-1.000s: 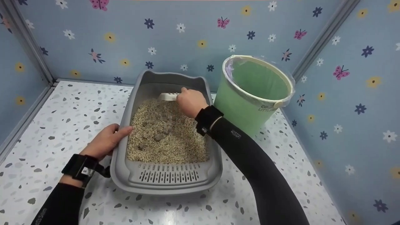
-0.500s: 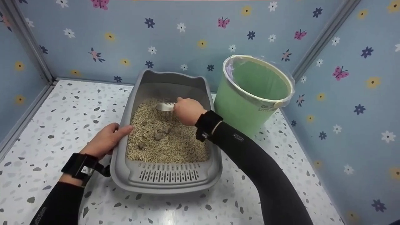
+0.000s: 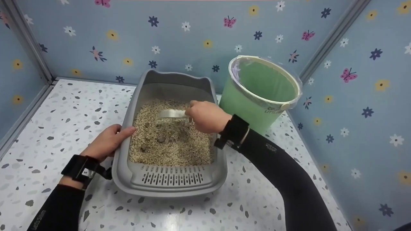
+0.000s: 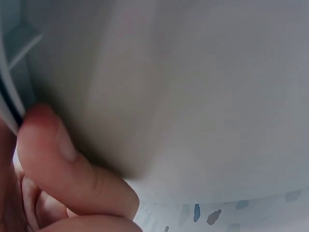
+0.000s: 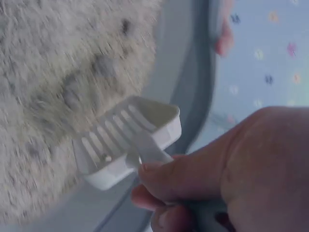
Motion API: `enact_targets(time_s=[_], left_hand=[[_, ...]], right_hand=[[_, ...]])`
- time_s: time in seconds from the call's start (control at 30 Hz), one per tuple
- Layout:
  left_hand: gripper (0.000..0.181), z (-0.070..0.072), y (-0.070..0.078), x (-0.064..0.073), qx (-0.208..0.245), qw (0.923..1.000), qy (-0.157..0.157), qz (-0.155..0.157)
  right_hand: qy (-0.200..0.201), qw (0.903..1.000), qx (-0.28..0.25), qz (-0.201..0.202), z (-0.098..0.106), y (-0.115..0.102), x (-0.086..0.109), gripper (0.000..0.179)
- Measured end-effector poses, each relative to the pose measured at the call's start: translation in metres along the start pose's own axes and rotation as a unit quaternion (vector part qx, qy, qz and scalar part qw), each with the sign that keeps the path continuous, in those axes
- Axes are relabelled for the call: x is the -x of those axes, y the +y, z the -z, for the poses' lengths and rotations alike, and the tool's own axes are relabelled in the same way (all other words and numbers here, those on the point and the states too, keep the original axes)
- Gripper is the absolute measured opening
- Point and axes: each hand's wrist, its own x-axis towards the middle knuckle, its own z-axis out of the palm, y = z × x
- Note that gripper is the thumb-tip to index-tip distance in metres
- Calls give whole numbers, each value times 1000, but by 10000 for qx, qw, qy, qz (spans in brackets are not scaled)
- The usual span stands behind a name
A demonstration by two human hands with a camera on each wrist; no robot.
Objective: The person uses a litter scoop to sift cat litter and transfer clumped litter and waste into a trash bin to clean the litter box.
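My left hand [image 3: 104, 141] grips the left rim of a grey litter box [image 3: 170, 192], thumb on top and fingers curled beneath, as the left wrist view shows. Pale brown pellet litter [image 3: 173, 155] fills the box, with several darker clumps [image 3: 161, 139] in it. Above the litter, my right hand [image 3: 208, 117] holds a white slotted litter scoop [image 3: 171, 114] by its handle. In the right wrist view the scoop's head [image 5: 120, 133] is seen tilted, a small pellet on its slots and no clump visible in it.
A green waste bin [image 3: 247, 109] with a clear liner stands right behind the box, close to my right forearm. Flower-patterned panels [image 3: 179, 41] enclose the speckled white surface [image 3: 80, 109] at the back and both sides.
The scoop has come down through the litter toward me, then my right hand shifted slightly right. Litter and clumps near the middle are disturbed. My left hand keeps its hold on the rim.
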Motion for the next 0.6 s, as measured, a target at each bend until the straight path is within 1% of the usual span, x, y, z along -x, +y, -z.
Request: enact_targets(time_s=[0.1,0.17,0.27,0.33,0.47,0.53,0.6], left_hand=[[65,1,0,0,-1,10000,11,-3],[65,1,0,1,-10,10000,20,4],[65,0,-2,0,-21,10000,27,7],[64,0,-3,1,-16,10000,35,14],[64,-1,-3,1,-38,10000,43,35],[64,-1,-2,1,-45,10000,36,34],[64,0,0,1,-35,10000,28,19]], right_hand=[[169,9990,169,-374,2,13,-9,24],[183,9974,340,-605,-1,22,-18,18],[202,9935,679,-892,-11,32,-34,22],[179,9911,853,-1011,-19,36,-43,25],[-40,9895,1016,-1026,-33,37,-57,22],[-212,9903,984,-959,-35,36,-58,21],[-389,9915,895,-865,-32,33,-55,20]])
